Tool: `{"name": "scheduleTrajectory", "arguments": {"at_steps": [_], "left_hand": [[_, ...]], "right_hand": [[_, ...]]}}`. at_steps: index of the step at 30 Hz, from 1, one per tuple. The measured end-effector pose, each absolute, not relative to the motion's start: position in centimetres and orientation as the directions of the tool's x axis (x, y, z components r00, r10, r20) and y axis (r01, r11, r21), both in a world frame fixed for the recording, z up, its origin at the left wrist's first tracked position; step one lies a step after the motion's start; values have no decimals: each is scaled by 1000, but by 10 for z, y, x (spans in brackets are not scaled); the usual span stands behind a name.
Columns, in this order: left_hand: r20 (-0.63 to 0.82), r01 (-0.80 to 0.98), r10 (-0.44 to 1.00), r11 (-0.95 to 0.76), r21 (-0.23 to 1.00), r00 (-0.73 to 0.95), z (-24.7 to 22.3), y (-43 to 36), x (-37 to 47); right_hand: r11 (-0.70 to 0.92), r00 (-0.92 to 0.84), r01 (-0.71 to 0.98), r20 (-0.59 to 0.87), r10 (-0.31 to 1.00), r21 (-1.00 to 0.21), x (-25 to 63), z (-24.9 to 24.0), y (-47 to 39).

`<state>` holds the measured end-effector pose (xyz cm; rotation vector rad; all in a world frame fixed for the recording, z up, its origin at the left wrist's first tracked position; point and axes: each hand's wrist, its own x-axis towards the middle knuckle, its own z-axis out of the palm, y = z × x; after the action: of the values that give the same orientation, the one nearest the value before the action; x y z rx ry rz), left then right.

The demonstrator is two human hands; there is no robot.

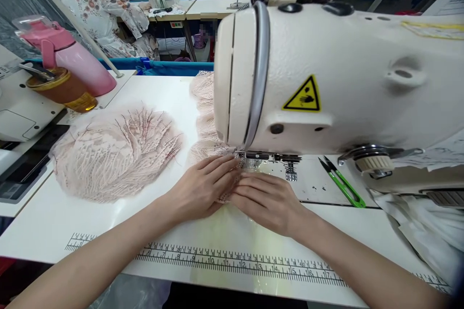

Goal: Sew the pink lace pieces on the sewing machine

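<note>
Pink lace piece (226, 174): pale, open-worked trim lying flat on the white table (152, 96), mostly hidden between the two hands at the foot of the sewing machine (326, 77); a strip of the same lace runs on to the far side behind the machine head.
Left hand (203, 188): palm down, fingers (224, 166) stretched out and close together, pressing the lace against the table; nothing is pinched or gripped.
Right hand (266, 200): palm down just right of the left one, fingers (250, 186) flat and nearly touching it, resting on the edge of the lace.
Handling: judged very light, limp and stretchy, prone to snag on its open holes; best held by flat fingertip pressure on both sides of the seam line, close to the needle, not by lifting.
Lace pile (116, 154): rounded heap of matching pink pieces, left of the hands, with fringed, branching threadwork.
Snips (342, 183): green-handled thread cutter, right of the needle area, lying on the table.
Ruler (232, 263): printed scale along the near edge of the table.
Pink bottle (78, 58): smooth, at far left, beside a brown jar (65, 89) with a lid.
Machine body: cream enamel, hard and glossy, bearing a yellow warning label (302, 95).
</note>
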<state>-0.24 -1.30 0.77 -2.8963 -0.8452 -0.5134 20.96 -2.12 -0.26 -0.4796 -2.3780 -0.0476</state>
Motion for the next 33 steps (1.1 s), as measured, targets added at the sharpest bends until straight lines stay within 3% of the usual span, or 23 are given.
{"name": "scheduleTrajectory", "arguments": {"at_steps": [8,20,33], "left_hand": [[217,544,532,-839,7,818,0,-4,-10],[231,556,540,-831,-1,809,3,-2,-10],[249,591,566,-806,-35,786,2,-5,-4]], "right_hand": [[918,-694,380,623,362,-110,207,-6,-22],[929,-669,356,668,327,-99,204,-8,-21],[902,-680,424,628,377,-81,210,-8,-20]]}}
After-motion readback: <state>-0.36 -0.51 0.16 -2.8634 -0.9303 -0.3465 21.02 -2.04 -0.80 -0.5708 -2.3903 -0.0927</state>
